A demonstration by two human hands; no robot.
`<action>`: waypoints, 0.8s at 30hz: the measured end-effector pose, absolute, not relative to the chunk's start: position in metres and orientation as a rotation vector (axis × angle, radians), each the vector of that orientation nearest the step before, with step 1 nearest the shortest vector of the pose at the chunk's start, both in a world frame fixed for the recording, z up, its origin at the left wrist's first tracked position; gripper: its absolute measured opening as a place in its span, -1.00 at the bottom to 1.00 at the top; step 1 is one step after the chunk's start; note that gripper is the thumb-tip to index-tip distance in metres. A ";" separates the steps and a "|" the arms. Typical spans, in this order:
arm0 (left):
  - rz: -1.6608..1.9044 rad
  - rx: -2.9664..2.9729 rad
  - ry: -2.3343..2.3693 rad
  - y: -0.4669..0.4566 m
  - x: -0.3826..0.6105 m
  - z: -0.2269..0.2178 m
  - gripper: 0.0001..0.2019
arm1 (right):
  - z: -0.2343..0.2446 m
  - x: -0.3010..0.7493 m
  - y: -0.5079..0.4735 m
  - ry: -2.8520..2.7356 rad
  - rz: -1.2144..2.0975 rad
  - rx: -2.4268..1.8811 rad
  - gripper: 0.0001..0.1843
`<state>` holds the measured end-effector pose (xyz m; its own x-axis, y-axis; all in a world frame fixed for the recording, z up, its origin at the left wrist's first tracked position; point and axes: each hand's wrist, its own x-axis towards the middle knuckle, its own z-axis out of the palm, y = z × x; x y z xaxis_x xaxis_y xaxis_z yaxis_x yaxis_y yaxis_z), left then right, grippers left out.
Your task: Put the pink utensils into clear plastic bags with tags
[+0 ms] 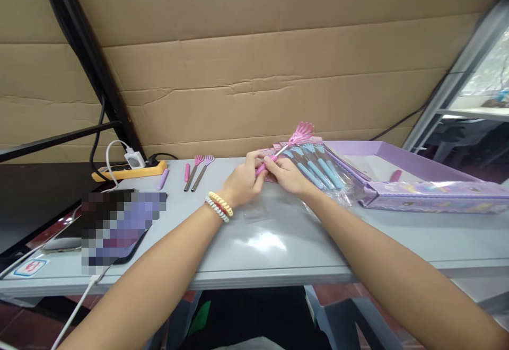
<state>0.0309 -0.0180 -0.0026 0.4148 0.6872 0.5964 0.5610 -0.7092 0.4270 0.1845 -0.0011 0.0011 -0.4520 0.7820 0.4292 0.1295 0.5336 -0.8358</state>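
Note:
Both of my hands meet over the table around a pink back scratcher point(301, 133) with a hand-shaped head and a metal shaft. My left hand point(245, 179), closed, grips its pink handle. Fingers of my right hand point(287, 174) pinch it where handle and shaft meet. The head points up and to the right. Just beyond my right hand lie several blue back scratchers point(321, 172) in clear plastic wrapping. Under my hands is a small clear plastic piece point(255, 211). Left of them lie a pink scratcher head point(194, 169), a purple scratcher head point(204, 171) and a loose pink handle point(186, 173).
A purple box point(433, 197) stands open at the right, with a pink piece point(395, 175) inside. On the left are a purple handle point(163, 179), a yellow power strip point(157, 169) with a white charger point(135, 158), and a blurred-out phone point(133, 246). Cardboard point(278, 74) stands behind the table.

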 end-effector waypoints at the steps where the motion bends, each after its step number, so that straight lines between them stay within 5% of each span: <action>1: 1.176 2.489 1.079 -0.020 0.034 -0.003 -0.66 | 0.002 0.183 -0.002 -1.839 0.993 -0.728 -0.36; 11: 1.142 2.472 1.482 -0.023 0.029 0.009 -0.77 | 0.007 0.191 0.008 -1.444 0.904 -0.921 -0.39; 17: 0.692 2.560 1.782 -0.009 0.021 0.004 -0.80 | 0.010 0.201 0.004 -1.784 0.490 -1.239 -0.56; 24: 0.178 2.538 1.508 -0.004 0.008 -0.003 -0.26 | 0.001 0.201 0.009 -2.264 0.107 -1.416 -0.72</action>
